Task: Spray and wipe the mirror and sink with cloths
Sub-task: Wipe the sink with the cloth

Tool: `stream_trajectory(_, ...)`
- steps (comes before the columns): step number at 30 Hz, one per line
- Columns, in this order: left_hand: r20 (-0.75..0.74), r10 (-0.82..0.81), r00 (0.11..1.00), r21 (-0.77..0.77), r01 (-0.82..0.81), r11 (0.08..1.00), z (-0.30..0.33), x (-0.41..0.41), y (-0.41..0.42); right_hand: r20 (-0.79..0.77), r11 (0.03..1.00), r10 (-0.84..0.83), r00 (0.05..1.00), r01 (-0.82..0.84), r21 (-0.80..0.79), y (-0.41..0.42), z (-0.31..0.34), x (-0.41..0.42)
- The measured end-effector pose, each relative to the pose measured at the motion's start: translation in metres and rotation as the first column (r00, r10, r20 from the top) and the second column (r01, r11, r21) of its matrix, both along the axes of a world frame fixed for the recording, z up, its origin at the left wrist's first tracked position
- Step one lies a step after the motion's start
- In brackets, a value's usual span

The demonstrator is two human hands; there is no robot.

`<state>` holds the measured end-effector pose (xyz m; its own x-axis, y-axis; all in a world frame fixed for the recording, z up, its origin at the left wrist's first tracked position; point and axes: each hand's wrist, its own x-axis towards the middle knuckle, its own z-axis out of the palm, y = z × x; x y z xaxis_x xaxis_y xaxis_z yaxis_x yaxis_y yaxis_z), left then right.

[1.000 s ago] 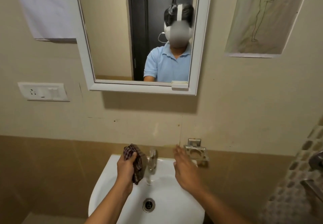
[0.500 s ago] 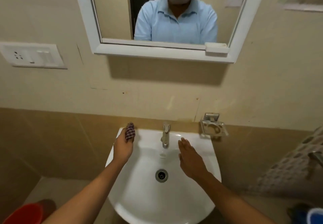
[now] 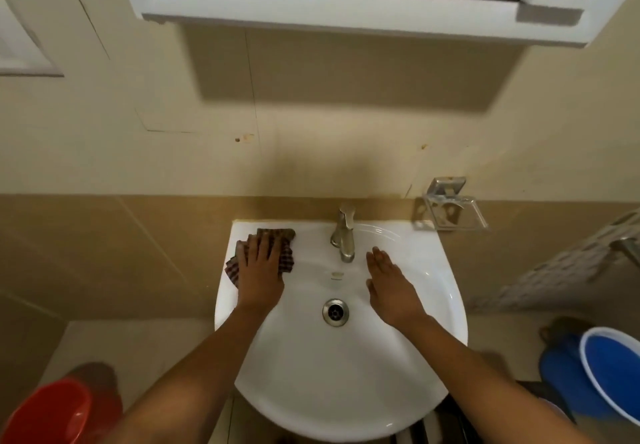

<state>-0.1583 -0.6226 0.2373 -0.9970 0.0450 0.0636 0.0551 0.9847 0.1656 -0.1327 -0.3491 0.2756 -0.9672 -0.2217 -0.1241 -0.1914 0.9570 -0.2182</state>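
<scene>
Head view: my left hand (image 3: 260,267) presses the checked brown cloth (image 3: 277,248) flat on the white ceramic sink (image 3: 346,391) rim; right hand (image 3: 389,286) open, empty. Advise firm, overlapping strokes toward the steel tap (image 3: 344,234).

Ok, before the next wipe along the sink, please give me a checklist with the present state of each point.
1. Checked cloth lies flat on the sink rim: ok.
2. Left hand presses on cloth: ok.
3. Right hand holds nothing: ok.
4. Tap apart from cloth: ok.
5. Water off: cannot tell.
6. Spray bottle within reach: cannot tell, none in view.
</scene>
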Motion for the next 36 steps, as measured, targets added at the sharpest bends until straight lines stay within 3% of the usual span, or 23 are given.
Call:
stream_trajectory(9, 0.083, -0.153, 0.985, -0.072, 0.159, 0.985, -0.021, -0.007, 0.039, 0.056, 0.999, 0.042, 0.998, -0.044, 0.021, 0.003, -0.013, -0.029)
stream_trajectory(15, 0.051, -0.234, 0.971, -0.144, 0.239, 0.96, -0.016, -0.022, 0.009, 0.051, 0.994, 0.105, 0.993, -0.107, 0.033, 0.016, -0.015, -0.053)
stream_trajectory(18, 0.057, -0.172, 0.983, -0.16, 0.179, 0.971, -0.012, -0.023, -0.015, 0.066, 0.99, 0.137, 0.988, -0.139, 0.029, 0.021, -0.016, -0.062)
stream_trajectory(22, 0.064, 0.08, 0.995, -0.051, -0.077, 0.996, -0.005, -0.032, -0.042, 0.054, 0.986, 0.166, 0.985, -0.168, 0.022, 0.027, -0.02, -0.067)
stream_trajectory(25, 0.085, 0.16, 0.983, -0.066, -0.155, 0.986, -0.002, -0.035, -0.036, 0.064, 0.983, 0.168, 0.984, -0.172, 0.061, 0.037, -0.025, -0.071)
stream_trajectory(29, 0.082, 0.069, 0.994, -0.128, -0.058, 0.99, -0.004, -0.035, 0.004, 0.087, 0.975, 0.195, 0.977, -0.203, 0.088, 0.054, -0.03, -0.07)
stream_trajectory(36, 0.138, -0.092, 0.986, -0.061, 0.101, 0.993, -0.008, -0.046, 0.078, 0.014, 0.978, 0.19, 0.982, -0.191, 0.08, 0.072, -0.027, -0.062)
